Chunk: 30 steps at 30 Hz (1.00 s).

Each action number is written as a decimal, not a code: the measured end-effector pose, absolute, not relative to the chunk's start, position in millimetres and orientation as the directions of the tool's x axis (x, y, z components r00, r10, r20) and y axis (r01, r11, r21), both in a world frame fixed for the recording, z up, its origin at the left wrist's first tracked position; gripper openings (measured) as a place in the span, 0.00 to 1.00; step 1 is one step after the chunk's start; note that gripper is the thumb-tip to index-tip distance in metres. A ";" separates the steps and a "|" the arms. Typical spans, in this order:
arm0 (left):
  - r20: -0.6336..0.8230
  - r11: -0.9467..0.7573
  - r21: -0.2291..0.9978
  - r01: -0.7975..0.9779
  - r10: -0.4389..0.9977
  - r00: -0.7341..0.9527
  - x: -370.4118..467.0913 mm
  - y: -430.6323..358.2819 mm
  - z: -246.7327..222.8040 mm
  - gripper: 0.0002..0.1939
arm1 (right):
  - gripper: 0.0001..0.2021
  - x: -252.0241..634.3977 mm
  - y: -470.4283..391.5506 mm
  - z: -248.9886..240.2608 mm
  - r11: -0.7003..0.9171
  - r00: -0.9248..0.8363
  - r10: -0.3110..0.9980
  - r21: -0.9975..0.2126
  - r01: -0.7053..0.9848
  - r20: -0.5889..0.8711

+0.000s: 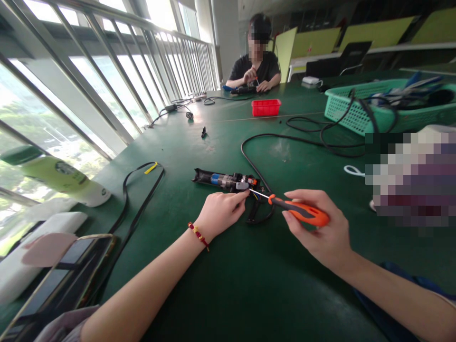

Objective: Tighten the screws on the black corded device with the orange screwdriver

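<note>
An opened black corded power tool (221, 179) lies on the green table, its wires, blue part and metal inner parts exposed. My left hand (224, 211) holds its right end, index finger pressed beside a small grey piece and the other fingers curled under. My right hand (324, 232) grips an orange and grey screwdriver (306, 212) between thumb and fingers. The screwdriver's shaft points left, with its tip at the inner parts next to my left fingertip. A curved black part (253, 211) lies just below, partly hidden by my left hand.
A red bin (266, 108) and a green basket (345, 111) with tools stand farther back. Black cable (278, 135) loops behind the tool. At left are a bottle (60, 173), a phone (67, 270) and a strap (142, 204). A co-worker (254, 61) sits opposite.
</note>
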<state>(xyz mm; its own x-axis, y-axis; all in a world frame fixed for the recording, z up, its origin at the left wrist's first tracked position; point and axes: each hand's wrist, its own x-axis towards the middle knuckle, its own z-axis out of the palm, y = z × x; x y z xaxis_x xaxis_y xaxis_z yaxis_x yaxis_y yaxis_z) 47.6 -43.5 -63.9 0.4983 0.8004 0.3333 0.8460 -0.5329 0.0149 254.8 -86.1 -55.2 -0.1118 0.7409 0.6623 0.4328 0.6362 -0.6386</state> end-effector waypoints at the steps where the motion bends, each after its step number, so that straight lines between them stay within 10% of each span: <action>1: 0.333 -0.532 0.017 0.846 0.801 0.497 47.7 -43.6 -64.0 0.16 | 0.14 254.7 -85.1 -56.2 0.662 -0.099 0.713 -0.620 0.421 0.694; 13: 0.596 -0.474 -0.072 0.877 0.685 0.419 40.1 -38.3 -55.6 0.21 | 0.08 255.1 -84.7 -54.2 0.679 -0.450 0.729 -0.627 0.381 0.515; 30: 0.062 -0.261 -0.052 0.964 0.963 0.264 -3.6 -44.0 -30.2 0.20 | 0.08 248.0 -96.2 -52.6 0.838 -0.795 0.461 -0.489 0.243 0.395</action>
<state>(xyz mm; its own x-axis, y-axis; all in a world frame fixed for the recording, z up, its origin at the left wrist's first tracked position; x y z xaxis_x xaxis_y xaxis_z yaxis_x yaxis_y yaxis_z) -3.6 -44.0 -30.2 0.2636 0.9626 0.0619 0.9640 -0.2606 -0.0521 248.0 -96.2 -52.6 -0.7946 0.4610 0.3952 0.2427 0.8377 -0.4892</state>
